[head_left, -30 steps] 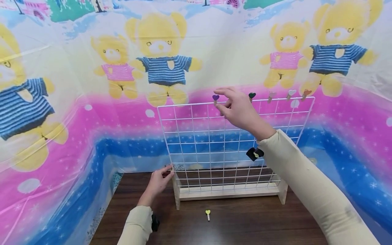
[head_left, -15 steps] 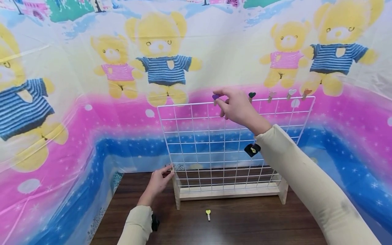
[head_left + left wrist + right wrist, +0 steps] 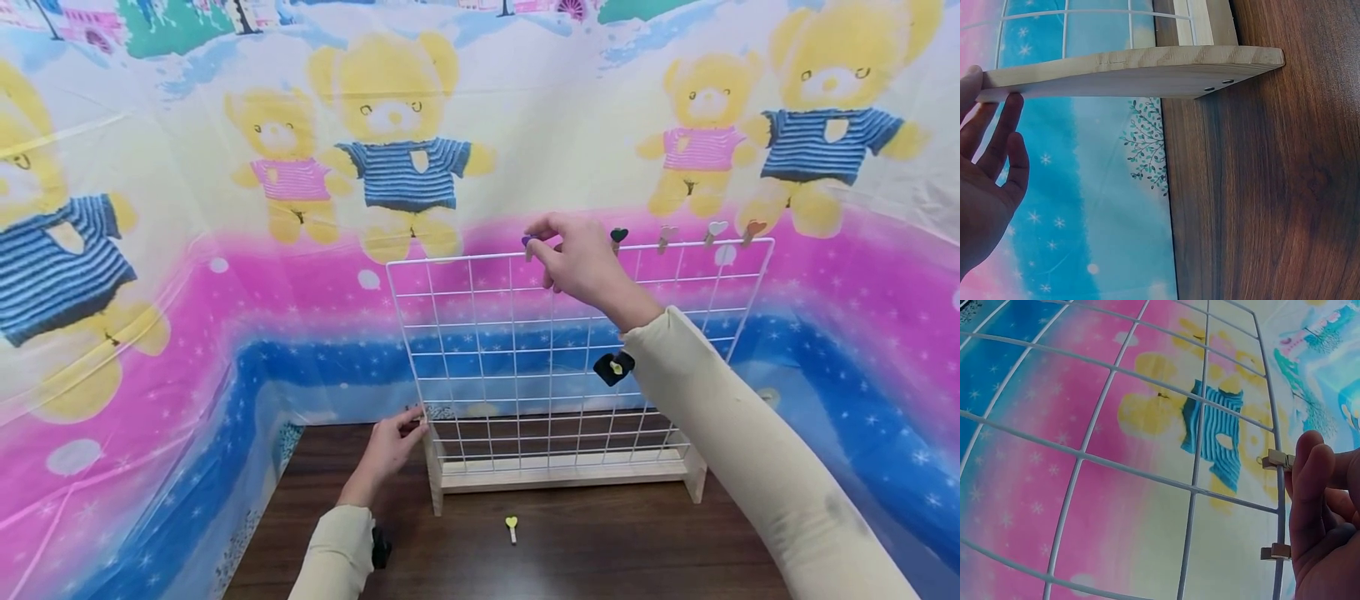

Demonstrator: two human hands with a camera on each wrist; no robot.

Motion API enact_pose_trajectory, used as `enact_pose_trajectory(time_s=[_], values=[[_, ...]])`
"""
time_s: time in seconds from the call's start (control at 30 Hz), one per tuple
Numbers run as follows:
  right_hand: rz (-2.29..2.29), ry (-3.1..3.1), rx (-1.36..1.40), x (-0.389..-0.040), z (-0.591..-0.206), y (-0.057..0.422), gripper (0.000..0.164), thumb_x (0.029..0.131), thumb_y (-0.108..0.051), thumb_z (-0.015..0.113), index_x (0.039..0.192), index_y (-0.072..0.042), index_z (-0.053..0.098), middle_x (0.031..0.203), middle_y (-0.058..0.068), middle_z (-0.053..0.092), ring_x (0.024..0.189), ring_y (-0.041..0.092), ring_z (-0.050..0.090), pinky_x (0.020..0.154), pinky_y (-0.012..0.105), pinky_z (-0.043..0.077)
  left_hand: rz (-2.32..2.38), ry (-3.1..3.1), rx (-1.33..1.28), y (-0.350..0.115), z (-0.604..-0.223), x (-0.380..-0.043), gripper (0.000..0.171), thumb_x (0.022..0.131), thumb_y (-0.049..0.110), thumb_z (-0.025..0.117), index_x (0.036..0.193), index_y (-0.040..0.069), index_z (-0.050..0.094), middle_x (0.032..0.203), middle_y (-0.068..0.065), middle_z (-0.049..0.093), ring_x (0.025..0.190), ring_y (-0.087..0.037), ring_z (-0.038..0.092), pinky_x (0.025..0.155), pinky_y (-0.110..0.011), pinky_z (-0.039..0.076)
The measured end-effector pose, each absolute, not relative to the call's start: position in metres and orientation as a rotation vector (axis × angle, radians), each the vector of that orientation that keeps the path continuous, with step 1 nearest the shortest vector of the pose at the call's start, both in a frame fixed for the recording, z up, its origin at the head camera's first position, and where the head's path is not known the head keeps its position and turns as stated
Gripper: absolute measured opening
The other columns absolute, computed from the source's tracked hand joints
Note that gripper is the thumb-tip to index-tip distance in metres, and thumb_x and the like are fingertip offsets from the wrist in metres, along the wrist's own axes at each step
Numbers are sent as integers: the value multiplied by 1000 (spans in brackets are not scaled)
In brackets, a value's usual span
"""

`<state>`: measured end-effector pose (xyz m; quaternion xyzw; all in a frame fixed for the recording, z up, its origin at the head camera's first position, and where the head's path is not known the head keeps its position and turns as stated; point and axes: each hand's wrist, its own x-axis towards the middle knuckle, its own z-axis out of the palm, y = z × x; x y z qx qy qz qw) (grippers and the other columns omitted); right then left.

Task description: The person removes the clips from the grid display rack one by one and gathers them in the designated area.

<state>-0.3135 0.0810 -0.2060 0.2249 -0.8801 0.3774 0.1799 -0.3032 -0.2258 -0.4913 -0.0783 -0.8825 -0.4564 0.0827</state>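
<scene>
A white wire grid (image 3: 551,337) stands upright in a wooden stand (image 3: 562,481) on the dark table. On the grid's top wire sits a small wooden clothespin with a purple heart (image 3: 527,240), mostly covered by fingers. My right hand (image 3: 581,260) pinches that clothespin at its upper end; in the right wrist view the clothespin's wooden jaws (image 3: 1277,459) straddle the wire. My left hand (image 3: 390,443) grips the upper end of the stand's left side piece (image 3: 1116,67) between thumb and fingers. A clothespin with a yellow heart (image 3: 512,529) lies on the table in front.
Along the top wire to the right are clothespins with a green heart (image 3: 618,237), a pink heart (image 3: 667,237), a white heart (image 3: 717,229) and an orange heart (image 3: 754,229). A bear-printed curtain (image 3: 525,108) hangs behind the wooden table (image 3: 600,542).
My right thumb and index finger have come together on the purple heart clothespin, covering more of its heart. The right wrist has shifted slightly left. My left hand stays on the stand.
</scene>
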Motion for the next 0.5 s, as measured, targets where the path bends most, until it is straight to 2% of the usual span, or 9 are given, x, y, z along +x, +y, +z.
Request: enact_pose_trajectory(time_s=[0.5], values=[[1146,-2407,639,-317,-213,84,14,95,-21,58,105,-12,64,93,-1,64,52,20,60,48,31,49,-1381,-2627,-224,-226,-492,-304,38,93,10,62,131,9,59,123,-17,59,95,-24,61,69,-31,52]])
